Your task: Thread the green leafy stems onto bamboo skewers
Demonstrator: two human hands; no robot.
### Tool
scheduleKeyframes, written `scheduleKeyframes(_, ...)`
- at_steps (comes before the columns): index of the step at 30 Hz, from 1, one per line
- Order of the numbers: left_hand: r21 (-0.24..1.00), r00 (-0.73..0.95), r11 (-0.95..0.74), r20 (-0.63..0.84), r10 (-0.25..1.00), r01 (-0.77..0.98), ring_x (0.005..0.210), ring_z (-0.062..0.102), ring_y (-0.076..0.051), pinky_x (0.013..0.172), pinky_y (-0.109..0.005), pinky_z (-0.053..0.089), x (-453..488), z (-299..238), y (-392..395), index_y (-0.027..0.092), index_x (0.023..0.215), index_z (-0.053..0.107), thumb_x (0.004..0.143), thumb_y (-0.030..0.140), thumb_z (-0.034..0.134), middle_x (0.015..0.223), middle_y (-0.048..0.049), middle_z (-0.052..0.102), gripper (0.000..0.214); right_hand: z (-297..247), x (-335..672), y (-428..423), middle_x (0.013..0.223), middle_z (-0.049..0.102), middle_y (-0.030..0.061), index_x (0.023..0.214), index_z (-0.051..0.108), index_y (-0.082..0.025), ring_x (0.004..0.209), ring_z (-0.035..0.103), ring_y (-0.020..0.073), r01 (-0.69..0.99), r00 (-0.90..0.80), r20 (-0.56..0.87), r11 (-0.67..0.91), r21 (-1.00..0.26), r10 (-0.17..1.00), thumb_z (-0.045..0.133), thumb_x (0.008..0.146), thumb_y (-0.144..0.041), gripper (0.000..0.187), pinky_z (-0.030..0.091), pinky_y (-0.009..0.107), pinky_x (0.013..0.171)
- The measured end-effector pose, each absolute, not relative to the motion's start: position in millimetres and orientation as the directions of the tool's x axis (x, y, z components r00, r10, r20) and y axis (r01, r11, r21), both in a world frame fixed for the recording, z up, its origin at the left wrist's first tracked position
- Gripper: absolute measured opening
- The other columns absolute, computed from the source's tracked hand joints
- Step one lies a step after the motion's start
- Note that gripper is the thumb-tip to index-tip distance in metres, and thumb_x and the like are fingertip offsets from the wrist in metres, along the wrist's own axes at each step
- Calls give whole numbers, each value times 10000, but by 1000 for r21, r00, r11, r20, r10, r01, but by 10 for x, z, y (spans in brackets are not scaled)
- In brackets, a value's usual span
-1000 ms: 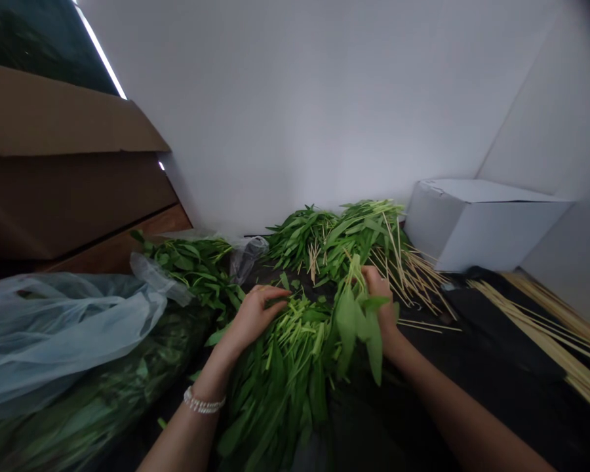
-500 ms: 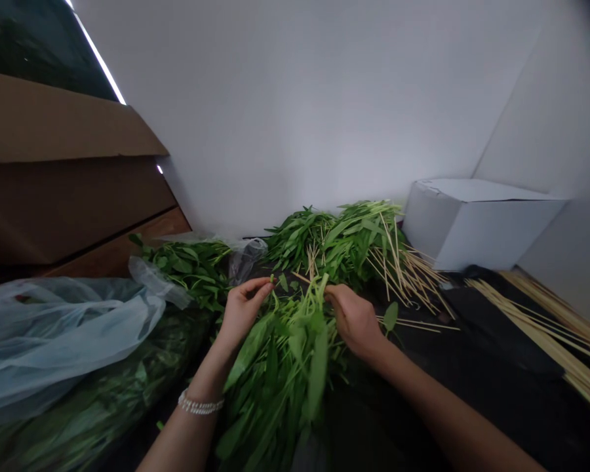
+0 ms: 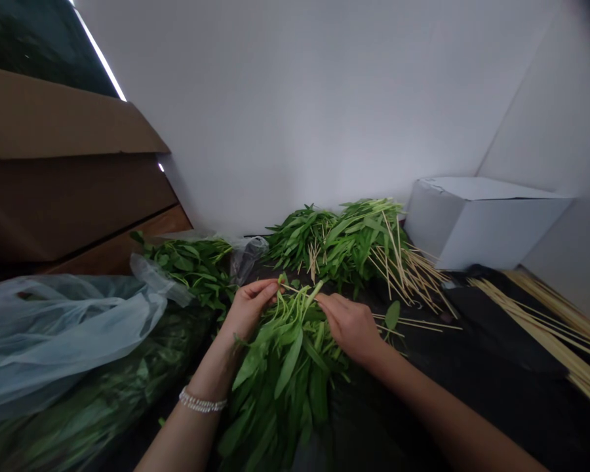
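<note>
My left hand, with a white beaded bracelet on the wrist, pinches the pale end of a leafy green stem. A thin wooden skewer runs from that stem's end towards my right hand. Closed fingers of the right hand grip this skewer, close to several stems bunched along it. Below both hands, long-leaved greens hang or lie in a thick bunch; the skewer's path behind the stems is partly hidden.
Greens with skewers through them are piled against the white wall. Loose wooden skewers lie at right, before a white box. At left are more greens, a clear plastic bag and a cardboard box.
My hands have come closer together, and the skewer's tip now meets the stem at my left fingers. The bunched stems have shifted slightly left.
</note>
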State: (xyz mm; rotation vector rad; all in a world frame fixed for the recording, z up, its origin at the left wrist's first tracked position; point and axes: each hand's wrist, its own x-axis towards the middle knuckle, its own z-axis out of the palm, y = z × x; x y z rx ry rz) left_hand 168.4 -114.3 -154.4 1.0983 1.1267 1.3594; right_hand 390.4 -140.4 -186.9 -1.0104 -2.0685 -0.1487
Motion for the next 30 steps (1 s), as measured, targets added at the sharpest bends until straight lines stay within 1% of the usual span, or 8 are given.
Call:
scheduleKeyframes(4,989,-69,-44,34,997,-142,586,586,-72,610,-189,475,1684,-1531,-1145,175,828,775,569,377,859,772,-35,751,339,-1866,3903,-1412,814,672,55,1123,642,-161,729,635,146,706,-351,697,666,-241,625,373,974,-189,309,443,235,646)
scheduleKeyframes(10,997,-91,-72,69,993,-26,602,609,-114,620,-239,502,1658,-1549,-1140,150,868,768,581,448,835,784,-63,747,419,-1882,3903,-1410,815,671,53,1133,638,-173,723,630,147,715,-358,679,656,-242,641,363,970,-190,320,445,239,646)
scheduleKeyframes(14,997,-71,-81,80,994,-1,627,621,-120,635,-236,503,1647,-1570,-1133,159,836,772,595,436,832,773,-56,746,372,-1897,3896,-1413,825,668,56,1143,628,-170,730,626,150,713,-366,676,659,-238,640,363,958,-169,323,447,236,662)
scheduleKeyframes(18,997,-47,-75,74,996,-36,629,617,-103,643,-215,489,1651,-1574,-1134,182,797,774,591,407,842,748,-31,743,313,-1903,3883,-1421,806,657,58,1143,625,-160,735,623,154,716,-373,668,658,-234,644,355,945,-146,336,452,236,673)
scheduleKeyframes(21,997,-43,-72,71,997,-32,596,589,-90,617,-204,474,1656,-1559,-1143,181,768,773,577,402,848,712,-24,733,301,-1909,3873,-1426,795,649,58,1149,622,-148,714,619,154,718,-381,671,661,-219,637,355,938,-137,339,454,238,665)
scheduleKeyframes(24,997,-43,-78,79,996,11,552,551,-90,576,-213,463,1663,-1534,-1155,167,753,771,567,421,843,695,-36,726,322,-1914,3867,-1432,793,647,59,1151,620,-141,695,612,155,720,-387,676,664,-204,628,356,931,-130,344,456,242,651)
scheduleKeyframes(30,997,-13,-58,59,998,49,527,516,-93,544,-222,437,1703,-1469,-1190,164,721,767,541,436,839,680,-46,718,334,-1915,3859,-1450,803,652,61,1163,613,-138,696,617,160,709,-391,680,674,-206,620,350,924,-124,356,464,253,643)
